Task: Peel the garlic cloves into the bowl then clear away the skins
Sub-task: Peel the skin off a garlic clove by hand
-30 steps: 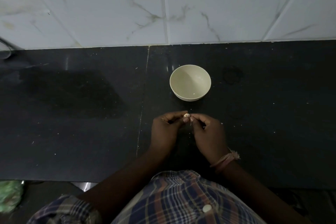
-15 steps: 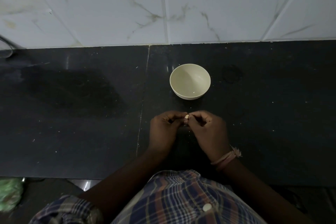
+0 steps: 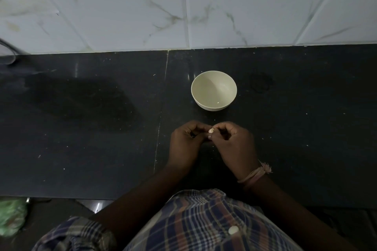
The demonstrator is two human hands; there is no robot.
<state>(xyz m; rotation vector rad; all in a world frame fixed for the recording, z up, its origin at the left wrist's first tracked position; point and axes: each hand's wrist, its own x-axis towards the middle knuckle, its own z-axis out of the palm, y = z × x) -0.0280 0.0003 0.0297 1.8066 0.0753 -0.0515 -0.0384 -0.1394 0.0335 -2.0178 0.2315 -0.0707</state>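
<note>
Both hands meet over the dark tabletop (image 3: 81, 128), a little in from its near edge and just right of the thin seam (image 3: 161, 112) that runs front to back through the stone. The left hand (image 3: 186, 144) and the right hand (image 3: 234, 144) have their fingers curled inward, and together they pinch one small pale garlic clove (image 3: 210, 130) between the fingertips, where the two hands touch; whether any skin is on it is too small to tell. The cream bowl (image 3: 214, 90) stands upright just beyond the hands, apart from them, with a strip of bare tabletop between its near wall and the knuckles. Its inside looks plain (one tiny bright speck near the bottom, which I cannot identify). To the left of the seam lies a broad stretch of bare dark surface, and to the right of the bowl the tabletop runs bare to the frame's edge, dotted with pale flecks. At the back the tabletop ends against a white marbled tile wall (image 3: 244, 6). A pinkish thread band (image 3: 255, 174) circles the right wrist. Below the near edge shows a plaid shirt (image 3: 193, 220), and something green (image 3: 11, 216) sits at the lower left corner.
</note>
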